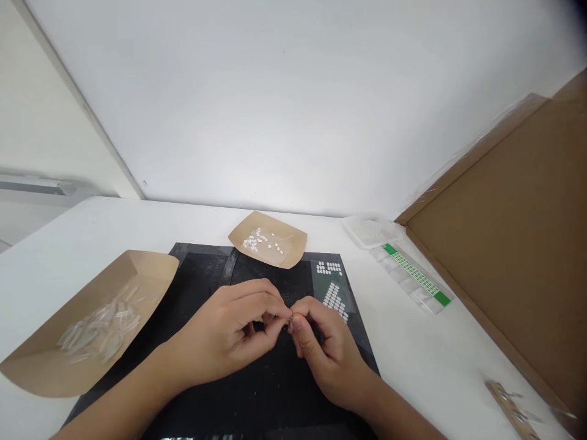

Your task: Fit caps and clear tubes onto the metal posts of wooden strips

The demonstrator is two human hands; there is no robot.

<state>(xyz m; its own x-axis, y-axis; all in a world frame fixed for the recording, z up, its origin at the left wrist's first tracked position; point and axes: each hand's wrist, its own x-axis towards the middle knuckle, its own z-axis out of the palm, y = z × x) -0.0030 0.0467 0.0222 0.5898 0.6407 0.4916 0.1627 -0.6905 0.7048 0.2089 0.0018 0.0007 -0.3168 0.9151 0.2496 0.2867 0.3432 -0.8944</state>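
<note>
Over a black mat (257, 391), my left hand (245, 327) and my right hand (318, 342) meet fingertip to fingertip. Both are closed in a pinch on a tiny, dark, metallic-looking piece (288, 319) between them. Most of that piece is hidden by the fingers, and its kind cannot be made out. White oval stickers (334, 300) lie in rows on the mat's right side, close beyond my right hand. Behind the hands stands a brown paper tray (296, 241) with small white pieces in it.
A larger brown paper tray (27, 360) with clear plastic strips (103, 327) stands at the left. To the right lie a clear compartment case (408, 284) with a green label, a translucent tray (369, 229) and a small wooden piece with metal parts (511, 409). Cardboard (513, 244) borders the right side.
</note>
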